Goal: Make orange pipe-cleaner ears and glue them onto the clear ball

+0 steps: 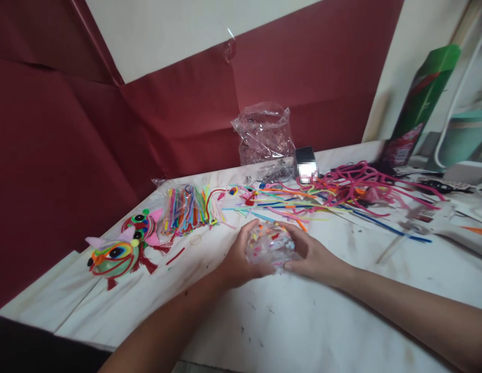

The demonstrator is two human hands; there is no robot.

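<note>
Between my two hands, just above the white tabletop, is a clear, crinkled plastic bag (270, 244) with small red, orange, yellow and blue bits in it. My left hand (241, 254) curls around its left side, with the thumb along the bottom. From the right, my right hand (312, 256) grips it, thumb low and fingers partly hidden behind the plastic. Slight blur keeps the bits inside from being made out.
Two colourful pipe-cleaner animal heads (116, 254) lie at the left, near a bundle of pipe cleaners (190, 207). Loose pink pipe cleaners (361, 186) spread at the back right. A glue gun (438, 228) rests at the right; a plastic bag (266, 137) leans on the red wall covering.
</note>
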